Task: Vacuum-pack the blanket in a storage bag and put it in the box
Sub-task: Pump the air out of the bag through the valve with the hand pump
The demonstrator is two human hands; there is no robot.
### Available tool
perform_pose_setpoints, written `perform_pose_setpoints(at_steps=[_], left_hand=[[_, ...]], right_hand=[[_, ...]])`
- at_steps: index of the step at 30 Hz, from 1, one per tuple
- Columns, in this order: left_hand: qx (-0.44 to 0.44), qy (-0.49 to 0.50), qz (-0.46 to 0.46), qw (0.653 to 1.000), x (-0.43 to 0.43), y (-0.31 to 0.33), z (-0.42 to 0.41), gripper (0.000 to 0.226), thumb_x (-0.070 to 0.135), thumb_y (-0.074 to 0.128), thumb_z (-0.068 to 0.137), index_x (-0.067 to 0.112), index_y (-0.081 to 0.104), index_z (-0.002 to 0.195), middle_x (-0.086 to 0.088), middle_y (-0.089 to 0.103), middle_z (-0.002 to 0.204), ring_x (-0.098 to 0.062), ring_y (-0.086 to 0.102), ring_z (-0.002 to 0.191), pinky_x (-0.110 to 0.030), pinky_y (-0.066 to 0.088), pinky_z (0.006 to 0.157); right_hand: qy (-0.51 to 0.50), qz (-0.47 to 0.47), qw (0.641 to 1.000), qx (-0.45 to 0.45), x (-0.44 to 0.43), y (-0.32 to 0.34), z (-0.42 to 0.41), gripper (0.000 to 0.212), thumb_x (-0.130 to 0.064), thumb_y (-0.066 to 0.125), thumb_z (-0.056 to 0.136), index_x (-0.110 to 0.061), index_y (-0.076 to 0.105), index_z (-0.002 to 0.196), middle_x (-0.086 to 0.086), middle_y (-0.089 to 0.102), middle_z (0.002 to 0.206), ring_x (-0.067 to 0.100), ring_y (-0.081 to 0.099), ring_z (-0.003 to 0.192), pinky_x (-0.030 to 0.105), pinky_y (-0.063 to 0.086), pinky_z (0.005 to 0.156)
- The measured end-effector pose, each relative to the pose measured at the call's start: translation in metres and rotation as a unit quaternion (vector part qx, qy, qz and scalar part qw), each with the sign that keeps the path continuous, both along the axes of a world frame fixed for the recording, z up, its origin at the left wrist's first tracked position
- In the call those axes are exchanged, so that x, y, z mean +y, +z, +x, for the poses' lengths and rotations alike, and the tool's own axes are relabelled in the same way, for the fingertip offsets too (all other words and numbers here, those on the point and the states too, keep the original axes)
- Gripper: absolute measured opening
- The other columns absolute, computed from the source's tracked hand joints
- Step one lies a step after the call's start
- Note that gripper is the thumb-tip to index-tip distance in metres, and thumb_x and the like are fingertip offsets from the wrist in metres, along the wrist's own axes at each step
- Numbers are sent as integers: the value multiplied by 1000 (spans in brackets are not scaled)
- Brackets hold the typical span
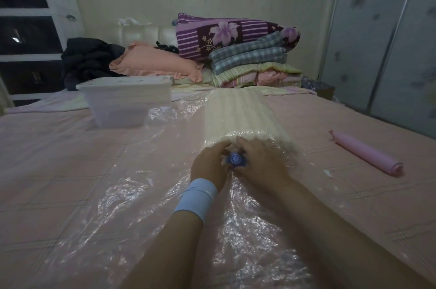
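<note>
Both hands meet at the round blue valve (234, 159) set in the clear storage bag (151, 185), which lies spread out on the pink bed (47, 152). The left hand (208, 166), with a pale blue wristband (197, 196), curls its fingers round the valve's left side. The right hand (259, 163) closes in from the other side, with one fingertip reaching past the valve to touch the near end of the blanket. Between them the fingers hold the valve and nothing else. This two-sided hold probably steadies the valve against the slack film so it can be opened or seated for drawing out air. The cream blanket (236, 114) is already inside the bag. It is rolled or folded into a long bundle that starts right at the fingertips and runs away from them. The plastic round it looks loose and wrinkled, so the air does not seem to be out yet. The box (125, 100), clear with a white lid on, stands well beyond the fingers and to their left, on the bag's far edge. A pink tube (368, 155) lies apart on the bed, off to the right of the fingers; it may be the pump, though I cannot tell.
</note>
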State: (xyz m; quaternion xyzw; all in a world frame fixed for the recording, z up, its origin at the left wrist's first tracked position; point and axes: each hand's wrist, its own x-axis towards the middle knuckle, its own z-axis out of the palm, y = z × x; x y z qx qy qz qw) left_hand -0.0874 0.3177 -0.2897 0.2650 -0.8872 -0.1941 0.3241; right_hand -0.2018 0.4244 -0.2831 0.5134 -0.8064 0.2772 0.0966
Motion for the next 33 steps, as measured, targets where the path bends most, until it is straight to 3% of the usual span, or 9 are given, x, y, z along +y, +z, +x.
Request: perform_pose_setpoints(at_steps=[4,11,15,18,20,23,27,30,33], left_hand=[[7,3,7,1000,3,0,-1,54,16,65,80,39,50,127,8,68,108,-17,61,95,-31,51,83],[-12,-1,32,999,-3,-2,-1,48,26,72,79,41,56,121,22,62,91,-14,56,97,-34,49,86],[-37,-15,-6,999,-4,-1,-2,35,24,68,82,35,68,115,6,64,105,-20,55,100,-38,49,89],[-30,-7,-1,1000,-5,-2,-3,24,31,65,83,33,71,106,5,62,101,-20,56,97,-39,49,86],[-28,-8,8,1000,-5,-1,-2,22,35,59,88,33,70,108,4,61,102,-19,56,97,-40,49,87],[-5,-13,16,1000,-3,10,0,23,37,54,94,30,71,108,-1,64,102,-21,57,96,-37,47,86],[46,-24,93,994,9,36,0,24,37,56,93,22,74,90,0,70,87,-20,62,82,-30,48,77],[58,-52,173,982,19,47,-6,30,43,55,93,22,69,78,1,68,72,-17,62,68,-29,48,67],[96,-64,199,973,34,53,-13,12,39,62,89,28,67,90,10,69,80,-9,66,72,-26,52,70]], right_hand=[[-6,-34,999,-24,2,-2,-3,75,-24,69,91,-30,32,156,-1,61,137,22,52,127,33,40,98],[-23,-45,999,-7,-1,-2,-5,54,-41,81,77,-26,64,126,-6,67,112,17,60,106,32,45,89],[-13,-51,998,-21,0,-2,-6,48,-28,71,84,-31,63,131,-2,70,119,24,61,112,43,49,96],[18,-55,998,-18,-2,-2,-4,43,-45,75,78,-32,69,119,-9,70,110,14,61,102,33,46,87],[31,-59,997,-43,-1,-1,-4,29,-34,75,83,-29,71,112,-13,67,104,7,58,95,26,39,78],[34,-113,988,-102,2,6,-5,26,-22,71,88,-28,71,113,-15,71,101,2,64,89,25,49,80],[67,-157,973,-157,13,19,-1,39,-4,70,83,-28,70,114,-14,69,96,-12,57,74,6,42,70],[82,-171,966,-175,26,28,-1,29,-10,77,82,-24,74,107,-11,72,93,-6,60,70,14,48,68],[77,-171,965,-183,46,33,-6,28,-14,81,79,-23,76,105,-11,72,89,-8,61,66,13,48,65]])
